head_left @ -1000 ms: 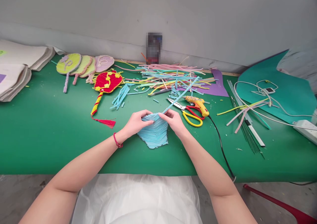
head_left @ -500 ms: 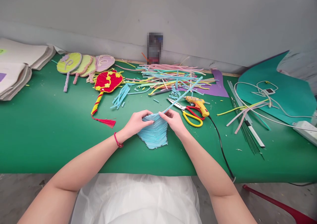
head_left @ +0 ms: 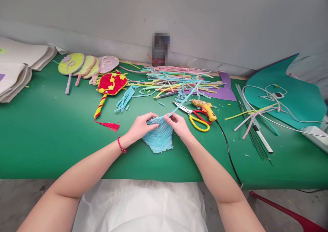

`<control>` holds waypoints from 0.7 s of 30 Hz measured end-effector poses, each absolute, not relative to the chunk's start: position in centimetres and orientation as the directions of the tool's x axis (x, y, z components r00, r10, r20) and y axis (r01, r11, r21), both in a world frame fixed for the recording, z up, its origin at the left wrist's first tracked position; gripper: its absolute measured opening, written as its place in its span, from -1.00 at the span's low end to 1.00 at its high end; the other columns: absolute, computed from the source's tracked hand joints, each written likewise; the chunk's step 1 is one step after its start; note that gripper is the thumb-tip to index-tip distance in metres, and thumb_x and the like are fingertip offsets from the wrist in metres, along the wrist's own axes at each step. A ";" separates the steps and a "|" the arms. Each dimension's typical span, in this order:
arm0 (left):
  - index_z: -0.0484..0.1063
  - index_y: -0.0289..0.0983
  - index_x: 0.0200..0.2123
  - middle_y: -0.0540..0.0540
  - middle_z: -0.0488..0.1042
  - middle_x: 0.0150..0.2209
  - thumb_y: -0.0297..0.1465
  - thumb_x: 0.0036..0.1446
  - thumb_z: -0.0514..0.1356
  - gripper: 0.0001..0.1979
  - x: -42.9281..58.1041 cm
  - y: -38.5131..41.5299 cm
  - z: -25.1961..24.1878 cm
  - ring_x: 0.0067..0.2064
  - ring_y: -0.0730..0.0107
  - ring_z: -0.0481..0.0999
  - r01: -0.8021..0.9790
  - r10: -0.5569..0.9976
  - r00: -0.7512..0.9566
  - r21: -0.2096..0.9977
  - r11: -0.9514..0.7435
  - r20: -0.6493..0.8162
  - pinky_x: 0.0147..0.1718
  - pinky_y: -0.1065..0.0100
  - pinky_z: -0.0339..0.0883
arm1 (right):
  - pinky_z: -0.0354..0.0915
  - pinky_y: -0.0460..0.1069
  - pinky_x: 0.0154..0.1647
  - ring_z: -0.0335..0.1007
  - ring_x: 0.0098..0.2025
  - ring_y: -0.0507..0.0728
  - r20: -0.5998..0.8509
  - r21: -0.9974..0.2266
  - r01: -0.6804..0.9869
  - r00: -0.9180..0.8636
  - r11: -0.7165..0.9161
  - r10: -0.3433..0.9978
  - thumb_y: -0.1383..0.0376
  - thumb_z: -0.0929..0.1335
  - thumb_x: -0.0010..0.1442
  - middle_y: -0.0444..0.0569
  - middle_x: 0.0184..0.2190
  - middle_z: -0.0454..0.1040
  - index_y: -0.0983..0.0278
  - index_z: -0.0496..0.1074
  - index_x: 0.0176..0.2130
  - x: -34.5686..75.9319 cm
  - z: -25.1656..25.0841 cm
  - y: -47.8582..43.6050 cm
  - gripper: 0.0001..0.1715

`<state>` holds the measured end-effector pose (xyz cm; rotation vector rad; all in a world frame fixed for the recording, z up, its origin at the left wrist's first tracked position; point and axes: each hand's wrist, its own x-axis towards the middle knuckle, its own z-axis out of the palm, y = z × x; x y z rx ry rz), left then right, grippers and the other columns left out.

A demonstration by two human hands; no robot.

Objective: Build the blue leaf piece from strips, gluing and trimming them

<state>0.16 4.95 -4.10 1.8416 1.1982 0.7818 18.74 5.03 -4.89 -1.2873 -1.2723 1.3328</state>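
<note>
A light blue ribbed panel [head_left: 160,138], made of rows of fuzzy stems with an uneven lower edge, lies on the green table in front of me. My left hand [head_left: 144,125] grips its upper left edge between thumb and fingers. At the upper right edge, my right hand [head_left: 179,123] pinches a long blue pipe cleaner [head_left: 186,98] against the panel, its free end slanting up and away to the right. Just beyond that hand lie scissors [head_left: 196,117] with red and yellow handles, and a yellow glue gun [head_left: 206,109].
Behind my hands spreads a heap of coloured pipe cleaners [head_left: 174,78]. To the left are a red fan [head_left: 112,84] with a tassel and several pastel fans [head_left: 71,63]. Cut blue pieces [head_left: 125,98] lie nearer. A black cord [head_left: 229,150] runs down the right side.
The free end of the blue pipe cleaner has swung slightly left. Both hands keep nearly the same place and grip on the panel.
</note>
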 end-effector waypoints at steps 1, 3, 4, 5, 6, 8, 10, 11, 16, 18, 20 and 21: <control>0.42 -0.23 -0.22 -0.01 0.52 -0.25 -0.28 0.01 0.20 -0.75 0.2 5.0 -4.1 -0.22 0.33 0.48 0.436 0.929 0.364 0.868 -0.237 0.070 -0.25 0.39 0.30 | 0.26 -0.02 -0.29 0.36 -0.34 0.09 -0.116 -0.991 0.082 -0.102 -0.108 0.988 -0.03 0.44 -0.13 -0.07 -0.40 0.49 0.28 0.45 -0.38 18.8 -5.0 5.0 -0.54; 0.42 -0.23 -0.21 -0.01 0.52 -0.23 -0.26 0.00 0.21 -0.73 0.2 5.1 -4.3 -0.20 0.32 0.47 0.423 0.929 0.365 0.878 -0.225 0.062 -0.23 0.39 0.30 | 0.26 -0.02 -0.32 0.36 -0.37 0.10 -0.119 -0.986 0.130 -0.100 -0.106 0.988 -0.03 0.44 -0.13 -0.05 -0.42 0.50 0.30 0.48 -0.37 18.8 -5.2 5.0 -0.54; 0.42 -0.23 -0.20 -0.02 0.52 -0.22 -0.25 0.00 0.21 -0.72 0.2 5.1 -4.3 -0.19 0.31 0.47 0.419 0.930 0.364 0.882 -0.217 0.056 -0.22 0.39 0.30 | 0.26 -0.02 -0.35 0.35 -0.39 0.09 -0.117 -0.983 0.154 -0.092 -0.102 0.989 -0.03 0.44 -0.12 -0.05 -0.44 0.50 0.30 0.49 -0.37 18.8 -5.3 5.0 -0.54; 0.42 -0.23 -0.20 -0.02 0.52 -0.21 -0.22 0.00 0.21 -0.70 0.3 5.1 -4.4 -0.19 0.31 0.47 0.417 0.932 0.360 0.885 -0.205 0.046 -0.22 0.38 0.30 | 0.25 -0.02 -0.38 0.34 -0.42 0.09 -0.113 -0.980 0.174 -0.081 -0.097 0.990 -0.03 0.43 -0.10 -0.06 -0.46 0.49 0.31 0.49 -0.38 18.9 -5.5 5.0 -0.53; 0.42 -0.23 -0.20 -0.03 0.52 -0.21 -0.20 0.01 0.20 -0.69 0.3 5.2 -4.4 -0.19 0.31 0.47 0.417 0.933 0.357 0.888 -0.191 0.033 -0.22 0.38 0.30 | 0.23 -0.03 -0.40 0.33 -0.44 0.08 -0.106 -0.978 0.188 -0.069 -0.092 0.992 -0.04 0.42 -0.10 -0.06 -0.48 0.48 0.31 0.50 -0.39 18.9 -5.6 5.0 -0.53; 0.43 -0.24 -0.23 -0.03 0.52 -0.24 -0.16 0.04 0.16 -0.69 0.3 5.2 -4.4 -0.22 0.31 0.47 0.423 0.935 0.354 0.891 -0.166 0.006 -0.24 0.38 0.30 | 0.21 -0.04 -0.44 0.30 -0.47 0.07 -0.092 -0.978 0.192 -0.057 -0.079 0.994 -0.05 0.42 -0.09 -0.07 -0.51 0.46 0.32 0.49 -0.41 19.0 -5.7 5.0 -0.53; 0.44 -0.25 -0.29 -0.03 0.52 -0.30 -0.15 0.05 0.14 -0.71 0.2 5.2 -4.3 -0.26 0.31 0.46 0.430 0.935 0.353 0.889 -0.157 -0.006 -0.27 0.38 0.30 | 0.20 -0.04 -0.45 0.29 -0.48 0.06 -0.081 -0.980 0.189 -0.054 -0.070 0.995 -0.05 0.42 -0.09 -0.07 -0.53 0.45 0.31 0.49 -0.43 19.0 -5.7 5.1 -0.54; 0.44 -0.25 -0.32 -0.02 0.52 -0.32 -0.16 0.05 0.14 -0.72 0.2 5.2 -4.3 -0.27 0.32 0.46 0.432 0.936 0.353 0.888 -0.157 -0.006 -0.28 0.38 0.29 | 0.20 -0.04 -0.45 0.29 -0.48 0.06 -0.080 -0.980 0.187 -0.053 -0.068 0.995 -0.05 0.42 -0.09 -0.08 -0.53 0.45 0.31 0.49 -0.44 19.0 -5.7 5.1 -0.54; 0.44 -0.25 -0.32 -0.02 0.51 -0.34 -0.20 0.02 0.16 -0.75 0.1 5.2 -4.0 -0.30 0.32 0.45 0.422 0.936 0.351 0.893 -0.156 -0.003 -0.34 0.39 0.29 | 0.25 -0.03 -0.37 0.33 -0.41 0.08 -0.108 -0.985 0.143 -0.072 -0.097 0.992 -0.01 0.45 -0.13 -0.08 -0.46 0.49 0.29 0.48 -0.40 18.8 -5.0 4.9 -0.56; 0.45 -0.25 -0.31 -0.02 0.52 -0.33 -0.21 0.02 0.17 -0.75 0.1 5.1 -4.0 -0.30 0.33 0.46 0.408 0.933 0.359 0.900 -0.154 -0.003 -0.34 0.40 0.29 | 0.25 -0.04 -0.36 0.33 -0.40 0.07 -0.112 -0.987 0.131 -0.102 -0.098 0.989 0.00 0.46 -0.14 -0.09 -0.46 0.48 0.28 0.47 -0.40 18.8 -4.7 4.8 -0.58; 0.45 -0.25 -0.30 -0.02 0.53 -0.32 -0.21 0.00 0.19 -0.75 0.2 5.0 -4.0 -0.29 0.34 0.47 0.401 0.936 0.352 0.903 -0.153 0.002 -0.32 0.40 0.30 | 0.22 -0.06 -0.41 0.29 -0.44 0.05 -0.111 -0.987 0.127 -0.105 -0.097 0.988 0.01 0.46 -0.14 -0.11 -0.51 0.43 0.29 0.45 -0.45 18.8 -4.6 4.7 -0.60; 0.45 -0.25 -0.29 -0.02 0.53 -0.30 -0.20 -0.01 0.21 -0.74 0.2 5.0 -4.0 -0.28 0.34 0.47 0.395 0.940 0.342 0.906 -0.149 0.006 -0.30 0.40 0.31 | 0.20 -0.06 -0.44 0.26 -0.46 0.03 -0.108 -0.988 0.119 -0.093 -0.096 0.990 0.01 0.46 -0.13 -0.13 -0.54 0.40 0.29 0.43 -0.48 18.8 -4.6 4.7 -0.60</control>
